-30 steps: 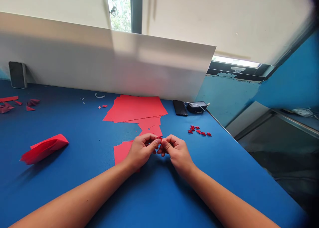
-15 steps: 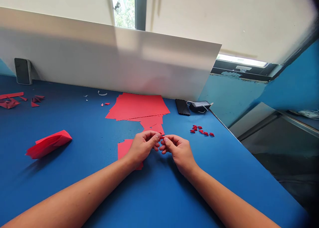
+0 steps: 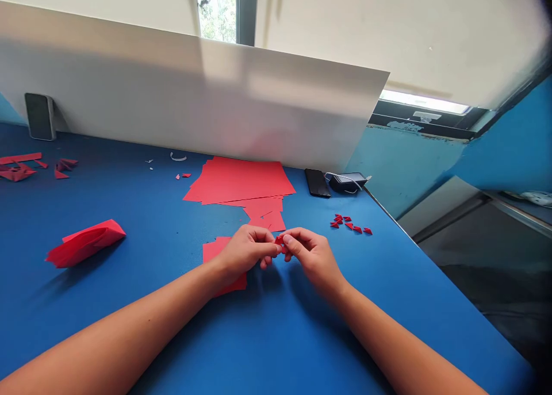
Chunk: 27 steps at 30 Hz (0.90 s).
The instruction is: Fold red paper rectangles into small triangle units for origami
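Observation:
Between my fingertips is a small folded piece of red paper [image 3: 279, 240], partly hidden by the thumbs. My left hand [image 3: 253, 246] pinches it from the left, and my right hand [image 3: 307, 250] grips it from the right. Under my left wrist lies a stack of small red paper rectangles [image 3: 211, 251], partly covered. Just beyond my hands are narrower red paper pieces [image 3: 272, 221], and behind them a pile of large red sheets [image 3: 245, 181]. To the right of my right hand sit several small folded red triangles [image 3: 349, 225].
On the left of the blue table [image 3: 164, 349] stands a larger folded red paper form [image 3: 86, 244]. Red scraps [image 3: 19, 171] lie at the far left. A propped phone [image 3: 39, 117], a black phone [image 3: 317, 183] and a corded black device [image 3: 347, 181] line the white board [image 3: 172, 107].
My fingers have shifted on the small red paper piece, which now shows more between the thumbs. My left thumb has straightened across it. The view has tilted slightly.

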Available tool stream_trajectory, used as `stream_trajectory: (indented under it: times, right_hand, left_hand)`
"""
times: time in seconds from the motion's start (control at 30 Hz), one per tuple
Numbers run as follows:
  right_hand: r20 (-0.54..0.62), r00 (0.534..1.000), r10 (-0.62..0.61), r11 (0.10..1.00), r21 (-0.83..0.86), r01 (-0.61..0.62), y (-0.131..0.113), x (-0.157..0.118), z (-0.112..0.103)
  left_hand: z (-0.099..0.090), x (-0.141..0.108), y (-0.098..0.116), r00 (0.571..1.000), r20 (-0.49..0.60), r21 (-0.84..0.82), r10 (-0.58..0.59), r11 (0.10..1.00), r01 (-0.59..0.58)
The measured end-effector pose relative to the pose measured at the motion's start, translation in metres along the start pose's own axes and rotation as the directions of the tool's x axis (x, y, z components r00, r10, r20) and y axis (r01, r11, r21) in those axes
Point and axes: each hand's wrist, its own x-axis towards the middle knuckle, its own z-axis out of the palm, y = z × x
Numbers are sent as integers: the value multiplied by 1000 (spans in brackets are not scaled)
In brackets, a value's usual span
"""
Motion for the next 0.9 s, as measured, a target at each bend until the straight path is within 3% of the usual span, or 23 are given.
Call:
stream_trajectory:
  times: [0.13, 0.33, 0.9]
  right_hand:
    - [57, 998, 7, 996, -93, -1, -3, 0, -3]
    - [153, 988, -4, 997, -71, 15, -6, -2, -4]
    - [-101, 993, 54, 997, 64, -48, -3, -1, -1]
  left_hand:
    - [0, -1, 5, 1000, 19, 82, -6, 997, 4]
    - [-2, -3, 6, 996, 90, 127, -25, 992, 14]
    - [7, -4, 4, 991, -78, 28, 110, 994, -108]
